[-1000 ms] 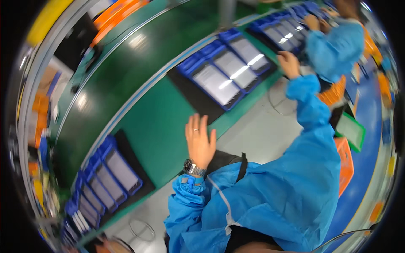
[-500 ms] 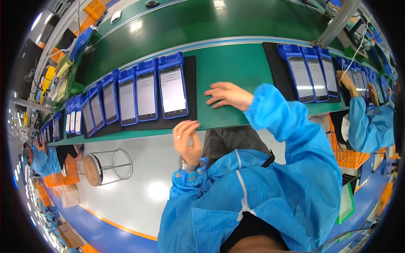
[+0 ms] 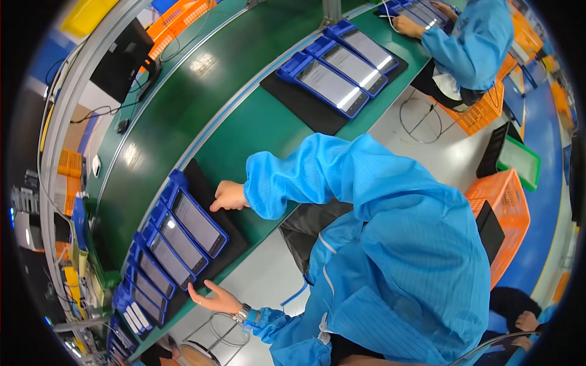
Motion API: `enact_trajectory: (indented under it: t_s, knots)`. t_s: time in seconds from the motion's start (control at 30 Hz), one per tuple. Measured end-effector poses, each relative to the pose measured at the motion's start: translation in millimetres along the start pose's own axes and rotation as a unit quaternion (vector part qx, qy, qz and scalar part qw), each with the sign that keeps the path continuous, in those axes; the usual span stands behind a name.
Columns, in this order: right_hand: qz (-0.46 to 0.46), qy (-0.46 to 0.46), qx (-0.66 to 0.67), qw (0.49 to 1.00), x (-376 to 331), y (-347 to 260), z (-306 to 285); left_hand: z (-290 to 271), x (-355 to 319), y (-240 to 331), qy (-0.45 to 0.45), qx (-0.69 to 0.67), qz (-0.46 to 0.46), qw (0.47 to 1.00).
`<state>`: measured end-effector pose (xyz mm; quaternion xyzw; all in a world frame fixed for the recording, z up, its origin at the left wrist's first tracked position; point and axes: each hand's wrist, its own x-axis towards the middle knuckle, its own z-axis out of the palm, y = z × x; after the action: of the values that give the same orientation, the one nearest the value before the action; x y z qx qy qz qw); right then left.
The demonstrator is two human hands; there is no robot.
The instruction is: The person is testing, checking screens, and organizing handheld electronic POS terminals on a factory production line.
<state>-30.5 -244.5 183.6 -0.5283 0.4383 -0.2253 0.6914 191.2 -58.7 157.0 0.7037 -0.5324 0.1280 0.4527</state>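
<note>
A row of blue-cased handheld devices with screens lies face up along the green bench. The nearest handheld device (image 3: 199, 223) rests at the right end of a black mat (image 3: 227, 235). Over that mat, just right of this device, is my right hand (image 3: 230, 196), its fingers curled together and nothing seen in them; their undersides are hidden. My left hand (image 3: 217, 299) is at the bench's front edge, palm turned up, fingers spread and empty. Its fingertips are close to the lower end of the second handheld device (image 3: 178, 250).
Farther right, three more devices (image 3: 332, 88) lie on another black mat (image 3: 293, 100). A co-worker in a blue smock (image 3: 473, 46) handles devices beyond them. Orange crates (image 3: 503, 219) stand on the floor behind me. A round stool (image 3: 198, 354) is below the bench edge.
The view has swung left along the bench. My right hand has moved from the green surface to beside the nearest device, and its fingers have curled in. My left hand has turned palm up.
</note>
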Motion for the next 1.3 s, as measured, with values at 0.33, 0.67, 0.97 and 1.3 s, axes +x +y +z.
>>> enact_trajectory:
  t_s: [0.33, 0.67, 0.97, 1.3]
  knots:
    - [-0.048, 0.279, -0.097, 0.954, -68.8, 21.3, -172.9, 17.0, -3.1, 24.1, -0.181, -0.013, 0.040, 0.983]
    - [-0.120, 0.317, -0.258, 0.905, -102.5, 37.1, -187.8, 3.2, 22.9, 32.6, -0.166, -0.001, 0.084, 0.982]
    - [-0.245, 0.333, -0.053, 0.909, -155.7, 59.5, -146.4, -41.3, 56.8, -90.7, -0.148, 0.214, 0.053, 0.964]
    - [-0.349, 0.427, -0.183, 0.814, -174.6, 52.7, -118.1, 44.5, 144.6, -119.0, -0.312, 0.297, 0.184, 0.884]
